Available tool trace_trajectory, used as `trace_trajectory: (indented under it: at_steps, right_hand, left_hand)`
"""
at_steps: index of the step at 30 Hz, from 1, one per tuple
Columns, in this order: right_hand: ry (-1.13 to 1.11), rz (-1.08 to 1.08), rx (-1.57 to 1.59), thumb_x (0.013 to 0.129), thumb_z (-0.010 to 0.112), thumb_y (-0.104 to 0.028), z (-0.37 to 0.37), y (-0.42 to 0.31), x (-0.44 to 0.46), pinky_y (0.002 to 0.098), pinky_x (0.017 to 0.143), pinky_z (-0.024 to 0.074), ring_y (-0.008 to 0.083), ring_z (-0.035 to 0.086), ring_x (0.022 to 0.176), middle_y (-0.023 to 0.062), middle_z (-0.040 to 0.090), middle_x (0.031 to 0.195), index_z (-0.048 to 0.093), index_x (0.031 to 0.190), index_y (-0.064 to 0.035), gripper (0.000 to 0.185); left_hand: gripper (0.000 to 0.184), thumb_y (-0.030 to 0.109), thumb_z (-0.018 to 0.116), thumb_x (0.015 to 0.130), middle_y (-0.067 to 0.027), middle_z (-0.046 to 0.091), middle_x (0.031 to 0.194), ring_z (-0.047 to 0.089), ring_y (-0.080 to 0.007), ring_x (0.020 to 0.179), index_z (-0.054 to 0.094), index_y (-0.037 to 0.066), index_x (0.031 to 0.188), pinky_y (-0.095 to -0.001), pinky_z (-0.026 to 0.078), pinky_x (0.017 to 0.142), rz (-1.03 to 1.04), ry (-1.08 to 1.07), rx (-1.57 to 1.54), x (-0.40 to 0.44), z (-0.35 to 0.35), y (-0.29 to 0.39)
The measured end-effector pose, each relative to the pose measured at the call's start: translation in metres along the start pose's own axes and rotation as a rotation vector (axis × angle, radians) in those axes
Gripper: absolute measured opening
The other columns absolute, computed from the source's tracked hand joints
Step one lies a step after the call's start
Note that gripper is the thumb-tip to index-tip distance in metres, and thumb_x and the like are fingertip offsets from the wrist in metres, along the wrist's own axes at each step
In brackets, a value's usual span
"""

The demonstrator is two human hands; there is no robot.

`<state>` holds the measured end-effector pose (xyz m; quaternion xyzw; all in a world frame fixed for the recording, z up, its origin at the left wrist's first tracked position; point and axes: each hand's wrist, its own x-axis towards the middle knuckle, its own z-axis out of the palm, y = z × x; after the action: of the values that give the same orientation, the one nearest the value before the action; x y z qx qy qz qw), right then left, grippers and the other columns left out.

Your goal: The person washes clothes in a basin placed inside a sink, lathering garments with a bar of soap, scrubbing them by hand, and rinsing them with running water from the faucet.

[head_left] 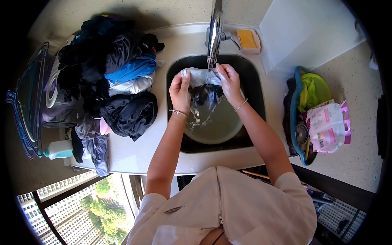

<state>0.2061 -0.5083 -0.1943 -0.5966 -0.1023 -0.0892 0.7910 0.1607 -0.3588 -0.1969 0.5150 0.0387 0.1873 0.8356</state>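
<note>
A wet cloth, pale along its top edge (199,76) and dark below (204,94), is stretched between my hands under the running faucet (215,34). My left hand (180,93) pinches its left end, thumb on top. At the right end, my right hand (231,85) grips it between thumb and fingers. The dark part hangs down into the round basin (218,136) of cloudy water, with some white foam streaks below it. That basin stands inside the dark sink (255,94). What kind of garment the cloth is I cannot tell.
Left of the sink lies a heap of dark, blue and white clothes (128,112), with hangers (30,118) and a white bottle (60,149) beyond. A yellow soap bar (246,38) sits behind the sink. At right are a blue basket (295,122) and a pink-white packet (326,126).
</note>
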Motion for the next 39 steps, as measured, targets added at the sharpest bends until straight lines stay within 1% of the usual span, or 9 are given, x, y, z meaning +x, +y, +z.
trace_trajectory:
  at_steps: [9, 19, 21, 25, 26, 32, 35, 37, 39]
  right_hand:
    - [-0.437, 0.503, -0.086, 0.082, 0.064, -0.015, -0.019, 0.037, -0.018, 0.0208, 0.074, 0.0429, 0.0077, 0.055, 0.08, 0.0035, 0.06, 0.085, 0.056, 0.093, 0.0024, 0.022]
    - [-0.443, 0.521, -0.118, 0.08, 0.064, -0.012, -0.018, 0.042, -0.047, 0.0211, 0.072, 0.0417, 0.0087, 0.052, 0.077, 0.0037, 0.06, 0.083, 0.061, 0.091, 0.0019, 0.018]
    - [-0.466, 0.475, -0.129, 0.081, 0.063, -0.012, -0.017, 0.032, -0.046, 0.021, 0.072, 0.0417, 0.0076, 0.052, 0.076, 0.0025, 0.06, 0.083, 0.061, 0.091, 0.0012, 0.017]
    - [-0.457, 0.406, -0.095, 0.083, 0.063, -0.013, -0.015, 0.018, -0.043, 0.0196, 0.066, 0.0403, 0.0051, 0.049, 0.072, -0.0004, 0.058, 0.08, 0.06, 0.089, -0.0001, 0.015]
    - [-0.465, 0.404, -0.093, 0.083, 0.063, -0.013, -0.015, 0.017, -0.042, 0.0196, 0.066, 0.0403, 0.0051, 0.049, 0.072, -0.0004, 0.058, 0.08, 0.06, 0.089, -0.0001, 0.015]
    - [-0.499, 0.248, -0.21, 0.083, 0.063, -0.011, -0.013, -0.007, -0.045, 0.0201, 0.061, 0.0404, 0.0049, 0.048, 0.068, 0.0006, 0.055, 0.077, 0.06, 0.089, -0.0013, 0.012]
    - [-0.349, -0.031, -0.181, 0.079, 0.065, -0.007, -0.01, -0.027, -0.053, 0.0235, 0.06, 0.0425, 0.0097, 0.05, 0.069, 0.003, 0.053, 0.079, 0.061, 0.087, -0.0028, 0.01]
    - [-0.345, -0.504, -0.653, 0.076, 0.067, -0.005, -0.011, -0.053, -0.059, 0.027, 0.061, 0.0442, 0.0169, 0.053, 0.075, 0.0046, 0.052, 0.083, 0.062, 0.084, -0.0042, 0.01]
    - [-0.387, -0.436, -0.612, 0.073, 0.068, -0.005, -0.013, -0.051, -0.067, 0.0297, 0.064, 0.0445, 0.0213, 0.054, 0.08, 0.0039, 0.054, 0.083, 0.064, 0.084, -0.0053, 0.012]
  left_hand:
    - [0.01, 0.01, 0.051, 0.091, 0.0004, 0.055, 0.09, 0.049, -0.0057, 0.084, 0.052, 0.003, 0.098, -0.019, 0.04, 0.076, 0.001, -0.045, 0.165, -0.006, -0.028, -0.022]
    - [0.012, 0.017, 0.046, 0.093, 0.0002, 0.049, 0.087, 0.044, -0.0047, 0.081, 0.042, 0.007, 0.1, -0.0205, 0.039, 0.075, -0.168, -0.102, 0.422, -0.03, -0.049, -0.011]
    - [0.014, 0.019, 0.046, 0.094, 0.0, 0.049, 0.088, 0.045, -0.0048, 0.077, 0.04, 0.008, 0.1, -0.0204, 0.041, 0.068, -0.434, -0.041, 0.27, -0.032, -0.045, -0.003]
    - [0.044, 0.008, 0.064, 0.082, -0.0071, 0.052, 0.095, 0.056, -0.0114, 0.081, 0.029, 0.005, 0.107, -0.0229, 0.049, 0.067, -0.491, -0.214, 0.141, -0.044, -0.027, 0.018]
    - [0.054, 0.007, 0.069, 0.077, -0.0113, 0.049, 0.104, 0.053, -0.0159, 0.095, 0.027, 0.003, 0.11, -0.0304, 0.046, 0.084, -0.528, -0.295, 0.207, -0.046, -0.028, 0.022]
    - [0.047, 0.002, 0.068, 0.076, -0.0099, 0.056, 0.094, 0.058, -0.0141, 0.083, 0.032, 0.001, 0.106, -0.0263, 0.047, 0.073, -0.533, -0.131, 0.024, -0.063, -0.017, 0.035]
    - [0.038, 0.001, 0.067, 0.077, -0.0083, 0.058, 0.089, 0.058, -0.0147, 0.079, 0.039, -0.001, 0.103, -0.0256, 0.045, 0.072, -0.646, -0.063, -0.084, -0.065, -0.023, 0.035]
    - [0.036, 0.001, 0.066, 0.077, -0.0078, 0.059, 0.087, 0.058, -0.0153, 0.079, 0.041, -0.002, 0.102, -0.0252, 0.044, 0.072, -0.665, -0.056, -0.137, -0.065, -0.021, 0.037]
    - [0.033, 0.0, 0.066, 0.077, -0.0074, 0.059, 0.085, 0.059, -0.0159, 0.08, 0.043, -0.003, 0.1, -0.0248, 0.044, 0.072, -0.685, -0.052, -0.191, -0.067, -0.017, 0.044]
